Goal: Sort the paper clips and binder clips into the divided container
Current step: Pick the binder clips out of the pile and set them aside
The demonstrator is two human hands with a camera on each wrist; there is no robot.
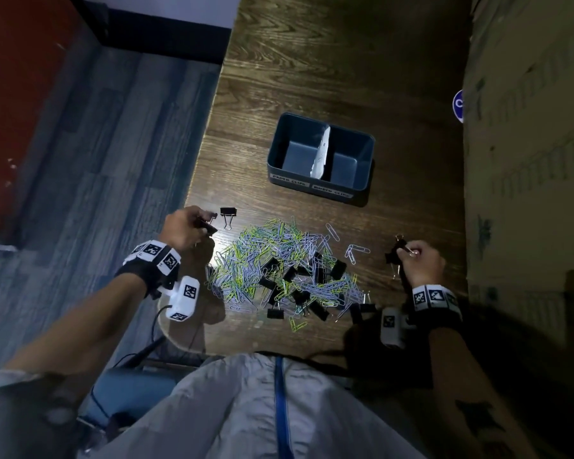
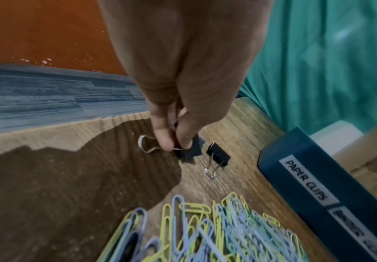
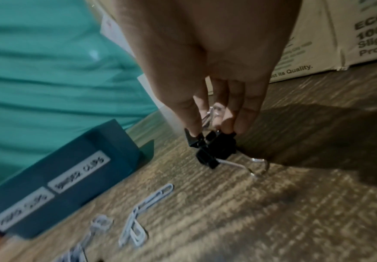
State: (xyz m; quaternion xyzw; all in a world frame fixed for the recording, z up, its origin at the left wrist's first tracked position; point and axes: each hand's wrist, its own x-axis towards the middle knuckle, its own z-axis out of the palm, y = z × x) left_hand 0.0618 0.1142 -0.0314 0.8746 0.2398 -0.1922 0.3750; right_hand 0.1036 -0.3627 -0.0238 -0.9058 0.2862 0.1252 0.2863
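A heap of blue and yellow-green paper clips (image 1: 279, 260) mixed with several black binder clips (image 1: 272, 283) lies on the wooden table (image 1: 312, 77). Beyond it stands the dark blue divided container (image 1: 320, 157), both halves bare, labelled "PAPER CLIPS" (image 2: 306, 179) on the left and "BINDER CLIPS" on the right. My left hand (image 1: 183, 226) pinches a black binder clip (image 2: 187, 150) at the heap's left; another binder clip (image 1: 228, 213) lies beside it. My right hand (image 1: 418, 260) grips a bunch of black binder clips (image 3: 214, 150) to the right of the heap.
The table's left edge (image 1: 206, 154) drops to a blue-grey floor close to my left hand. A cardboard box (image 1: 527, 160) stands along the table's right side. A few stray pale paper clips (image 3: 135, 228) lie between the heap and my right hand.
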